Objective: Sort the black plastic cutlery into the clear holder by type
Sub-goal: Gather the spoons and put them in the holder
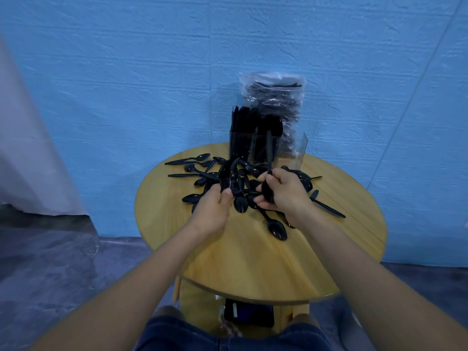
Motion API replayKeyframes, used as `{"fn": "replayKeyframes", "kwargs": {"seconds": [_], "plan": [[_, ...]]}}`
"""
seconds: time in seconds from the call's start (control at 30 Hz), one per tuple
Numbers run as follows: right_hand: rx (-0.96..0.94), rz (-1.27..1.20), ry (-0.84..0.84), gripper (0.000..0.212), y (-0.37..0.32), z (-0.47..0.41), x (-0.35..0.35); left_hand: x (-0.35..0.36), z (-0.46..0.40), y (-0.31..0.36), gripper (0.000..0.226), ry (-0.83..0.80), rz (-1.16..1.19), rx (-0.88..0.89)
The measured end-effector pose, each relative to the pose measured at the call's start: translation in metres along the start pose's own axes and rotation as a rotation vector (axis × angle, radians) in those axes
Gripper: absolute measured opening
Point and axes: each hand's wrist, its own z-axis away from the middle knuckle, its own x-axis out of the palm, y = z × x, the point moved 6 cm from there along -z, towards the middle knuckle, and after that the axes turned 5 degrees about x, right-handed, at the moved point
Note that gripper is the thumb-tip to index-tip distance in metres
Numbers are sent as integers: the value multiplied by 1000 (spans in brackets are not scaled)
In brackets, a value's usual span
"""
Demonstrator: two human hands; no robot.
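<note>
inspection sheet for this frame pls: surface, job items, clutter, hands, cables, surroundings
Surface: round wooden table, pile at its far half.
Job items: loose black cutlery heaped on the table, mostly spoons; clear holder at the far edge, two compartments already hold upright pieces.
Clutter: plastic bag of cutlery behind the holder; dark object on the lower shelf.
Hands: left hand grips a bunch of spoons; right hand grips spoons.
Cables: nothing seen.
Surroundings: blue textured wall, grey floor.
</note>
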Motion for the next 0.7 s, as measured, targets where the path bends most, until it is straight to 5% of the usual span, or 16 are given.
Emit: {"fn": "replayKeyframes", "kwargs": {"seconds": [0.23,0.43,0.7], "plan": [[-204,401,-16,28,-5,-1,-21,-9,-8,2,24,8,221,-71],[-262,221,232,13,-15,-3,-60,-19,-13,0,25,32,331,-139],[-401,234,115,15,-31,3,-35,-2,-9,21,25,-130,286,-97]]}}
